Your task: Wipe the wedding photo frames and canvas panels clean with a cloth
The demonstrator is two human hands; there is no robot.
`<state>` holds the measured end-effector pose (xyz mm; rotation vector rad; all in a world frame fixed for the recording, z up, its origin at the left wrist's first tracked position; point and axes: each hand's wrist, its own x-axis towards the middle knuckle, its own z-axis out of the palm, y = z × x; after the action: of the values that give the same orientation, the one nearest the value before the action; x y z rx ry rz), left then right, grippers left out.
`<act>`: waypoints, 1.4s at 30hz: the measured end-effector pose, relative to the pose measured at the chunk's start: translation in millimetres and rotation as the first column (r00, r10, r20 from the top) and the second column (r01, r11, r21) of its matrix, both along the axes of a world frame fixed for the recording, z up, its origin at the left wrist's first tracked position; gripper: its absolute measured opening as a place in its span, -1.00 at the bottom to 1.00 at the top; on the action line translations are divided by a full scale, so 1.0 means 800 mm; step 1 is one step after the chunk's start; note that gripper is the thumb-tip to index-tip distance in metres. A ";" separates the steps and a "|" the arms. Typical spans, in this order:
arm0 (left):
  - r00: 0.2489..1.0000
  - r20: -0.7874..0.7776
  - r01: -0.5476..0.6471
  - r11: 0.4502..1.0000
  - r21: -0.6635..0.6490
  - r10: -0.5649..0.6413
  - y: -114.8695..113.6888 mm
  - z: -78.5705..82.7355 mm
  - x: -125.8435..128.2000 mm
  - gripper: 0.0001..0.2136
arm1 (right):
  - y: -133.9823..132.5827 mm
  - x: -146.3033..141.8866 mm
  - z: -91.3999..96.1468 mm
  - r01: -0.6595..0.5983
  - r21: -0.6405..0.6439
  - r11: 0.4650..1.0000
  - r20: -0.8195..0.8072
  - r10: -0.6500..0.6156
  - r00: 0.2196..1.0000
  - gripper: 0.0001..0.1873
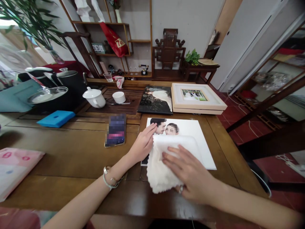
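Observation:
A white photo panel (200, 133) with a printed picture of two people lies flat on the wooden table in front of me. My right hand (183, 168) grips a folded white cloth (164, 178) with scalloped edges, its fingers spread over the top. The cloth covers the lower middle of the panel and hangs past its near edge. My left hand (144, 141) rests on the panel's left side with fingers stretched out, beside the cloth. A bracelet and a cord circle that wrist.
Behind the panel lie a dark photo panel (156, 100) and a light wooden picture frame (197, 109). To the left are a phone (115, 130), a blue sponge-like block (56, 119), a lidded white teacup (94, 98), a small white bowl (118, 97) and a pink-white packet (17, 168).

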<state>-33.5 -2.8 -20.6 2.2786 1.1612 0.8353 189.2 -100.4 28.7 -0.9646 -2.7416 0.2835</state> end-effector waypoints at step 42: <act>1.000 -0.008 -0.009 1.000 -0.019 0.009 0.000 0.002 0.002 -0.57 | -0.001 0.045 0.011 -0.133 -0.086 0.987 0.023 0.135 0.991 -0.19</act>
<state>-32.1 -2.5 -18.7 2.2648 1.1793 0.8151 224.9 -101.4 37.2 -0.8108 -2.8466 0.4147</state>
